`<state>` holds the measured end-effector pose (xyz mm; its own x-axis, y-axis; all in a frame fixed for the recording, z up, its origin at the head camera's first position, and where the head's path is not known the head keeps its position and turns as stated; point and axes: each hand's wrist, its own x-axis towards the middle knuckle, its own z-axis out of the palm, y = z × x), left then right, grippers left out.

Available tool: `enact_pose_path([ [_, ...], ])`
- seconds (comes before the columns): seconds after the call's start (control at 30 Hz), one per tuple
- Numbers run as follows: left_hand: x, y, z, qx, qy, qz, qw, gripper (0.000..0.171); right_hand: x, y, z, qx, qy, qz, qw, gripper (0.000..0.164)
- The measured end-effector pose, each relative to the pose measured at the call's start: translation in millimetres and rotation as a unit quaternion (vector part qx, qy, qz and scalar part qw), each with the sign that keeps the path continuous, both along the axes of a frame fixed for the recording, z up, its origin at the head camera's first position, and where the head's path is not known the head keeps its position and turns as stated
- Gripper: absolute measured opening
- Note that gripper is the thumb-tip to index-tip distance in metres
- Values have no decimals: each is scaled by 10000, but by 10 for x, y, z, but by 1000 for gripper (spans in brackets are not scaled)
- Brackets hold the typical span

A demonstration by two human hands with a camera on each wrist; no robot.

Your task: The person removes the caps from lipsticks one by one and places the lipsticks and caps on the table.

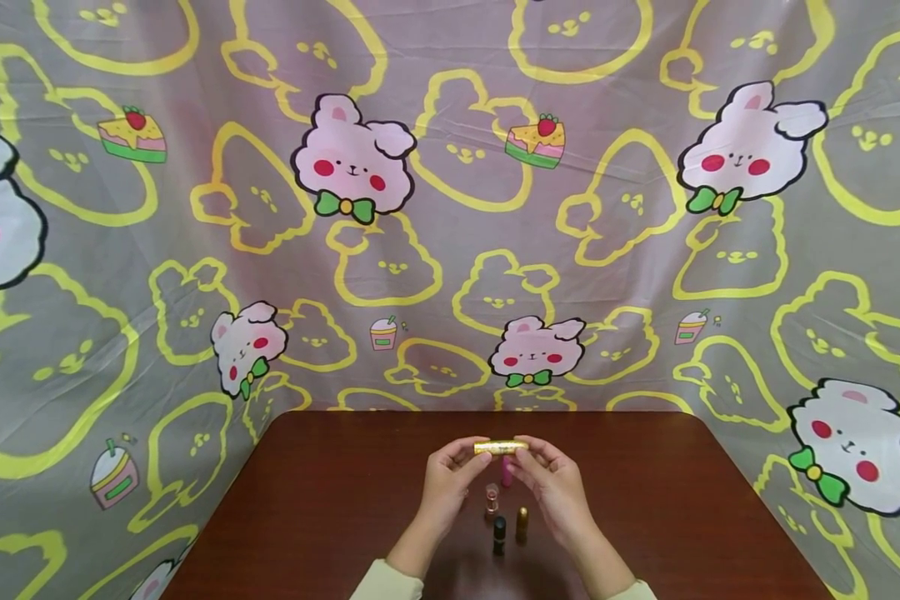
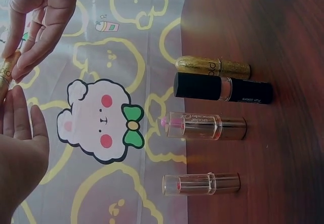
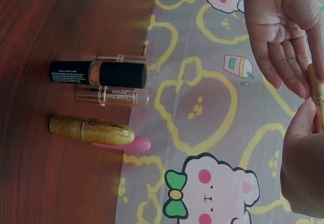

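A gold lipstick tube is held level above the table, pinched at its two ends between fingers and thumbs. My left hand grips its left end and my right hand its right end. Below and nearer to me, several lipsticks stand upright: a black one, another gold one and a clear-capped one. Behind them is a pink tube, partly covered by the right hand. The left wrist view also shows a second clear-capped lipstick, mostly hidden by the left hand in the head view.
The dark brown wooden table has rounded far corners. Around its back and sides hangs a grey cloth printed with yellow outlines and white rabbits. The standing lipsticks form a close group beneath and between the forearms.
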<state>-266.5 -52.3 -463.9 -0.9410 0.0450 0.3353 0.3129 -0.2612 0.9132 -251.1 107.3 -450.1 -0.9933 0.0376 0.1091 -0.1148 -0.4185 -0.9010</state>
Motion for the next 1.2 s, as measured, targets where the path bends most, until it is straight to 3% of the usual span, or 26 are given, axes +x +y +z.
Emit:
enact_pose_path([
  [0.23,29,-9,-21,-54,-10,110,9999,25,9,-4,-10,113,23,-37,9999,35],
  [0.37,32,-17,-37,-69,-53,103,9999,24,17,-6,-12,131,-7,-80,9999,28],
  [0.6,49,-73,5,-9,-387,192,9991,24,5,42,-22,145,157,-198,9996,27],
  [0.87,0,-190,2,397,8,283,9988,29,-31,163,-13,82,222,-338,9991,33],
  [1.2,-11,-254,-34,620,33,208,9979,31,-25,210,-24,135,210,-339,9991,33],
])
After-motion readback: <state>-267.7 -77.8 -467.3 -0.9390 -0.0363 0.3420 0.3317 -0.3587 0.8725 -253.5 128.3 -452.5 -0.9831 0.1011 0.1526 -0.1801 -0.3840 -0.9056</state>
